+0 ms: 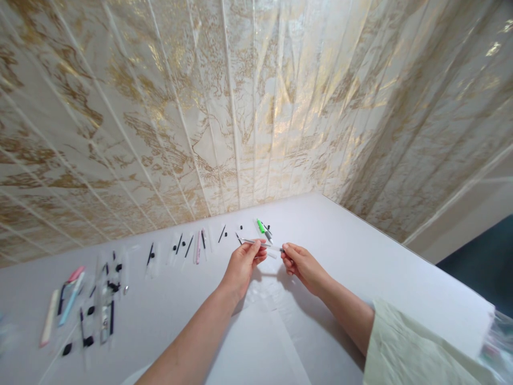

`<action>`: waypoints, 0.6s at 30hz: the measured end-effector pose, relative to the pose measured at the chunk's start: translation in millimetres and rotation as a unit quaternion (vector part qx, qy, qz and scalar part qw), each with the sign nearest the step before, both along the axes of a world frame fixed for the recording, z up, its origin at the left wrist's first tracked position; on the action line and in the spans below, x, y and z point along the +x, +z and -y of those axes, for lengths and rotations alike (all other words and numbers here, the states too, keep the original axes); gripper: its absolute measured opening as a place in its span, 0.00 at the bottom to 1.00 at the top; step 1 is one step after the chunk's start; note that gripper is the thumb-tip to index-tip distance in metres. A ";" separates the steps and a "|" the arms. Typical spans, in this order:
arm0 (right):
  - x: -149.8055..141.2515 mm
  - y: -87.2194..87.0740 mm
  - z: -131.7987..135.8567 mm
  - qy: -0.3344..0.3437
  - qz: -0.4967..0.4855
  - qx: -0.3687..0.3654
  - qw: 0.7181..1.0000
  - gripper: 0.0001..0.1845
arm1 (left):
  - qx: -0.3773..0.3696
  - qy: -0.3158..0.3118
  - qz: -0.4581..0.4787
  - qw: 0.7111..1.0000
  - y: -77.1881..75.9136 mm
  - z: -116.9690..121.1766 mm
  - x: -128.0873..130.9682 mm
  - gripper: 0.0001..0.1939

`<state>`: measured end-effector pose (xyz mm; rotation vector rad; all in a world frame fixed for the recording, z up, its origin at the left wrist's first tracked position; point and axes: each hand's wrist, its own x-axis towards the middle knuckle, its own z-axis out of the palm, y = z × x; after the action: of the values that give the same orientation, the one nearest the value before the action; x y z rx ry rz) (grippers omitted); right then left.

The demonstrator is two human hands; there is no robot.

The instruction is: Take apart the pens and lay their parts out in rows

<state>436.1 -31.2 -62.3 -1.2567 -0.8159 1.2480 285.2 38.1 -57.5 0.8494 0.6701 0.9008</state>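
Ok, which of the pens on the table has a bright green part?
The pen lying just beyond the left hand; none of the others shows green.

Premises appear domestic, exact type unconfirmed. From the wearer, a gold-patterned curtain (224, 107) hangs at 12 o'clock; loose pen parts (111, 318) from 10 to 12 o'clock mark the white table (340, 240) as a workspace.

tabletop (360, 240) observed: white, plain surface. at left, a cream-coloured stick (49, 317) with a pinkish end lies near a light blue stick (71, 300); black pieces (67, 349) and clear tubes (104, 326) are scattered beside them. along the far side, slim dark rods (188, 246) lie spaced apart, with a pink pen (197, 247) among them. farther right lies a bright green piece (261, 226).
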 end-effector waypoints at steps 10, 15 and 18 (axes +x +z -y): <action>-4.9 -6.7 -3.7 -0.049 0.119 0.056 0.990 0.23 | -0.016 0.038 -0.002 0.999 -3.2 1.1 2.0 0.16; -4.3 -5.5 0.2 -0.076 0.290 0.111 0.948 0.18 | -0.059 0.044 0.007 0.997 1.2 2.5 1.7 0.10; -4.4 -0.4 3.5 -0.078 0.364 0.141 0.918 0.16 | -0.069 0.049 0.010 0.996 3.0 2.3 0.8 0.08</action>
<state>431.7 -34.7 -62.6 -1.5203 -1.3391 0.4825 286.0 35.8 -54.5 0.6877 0.7529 0.9392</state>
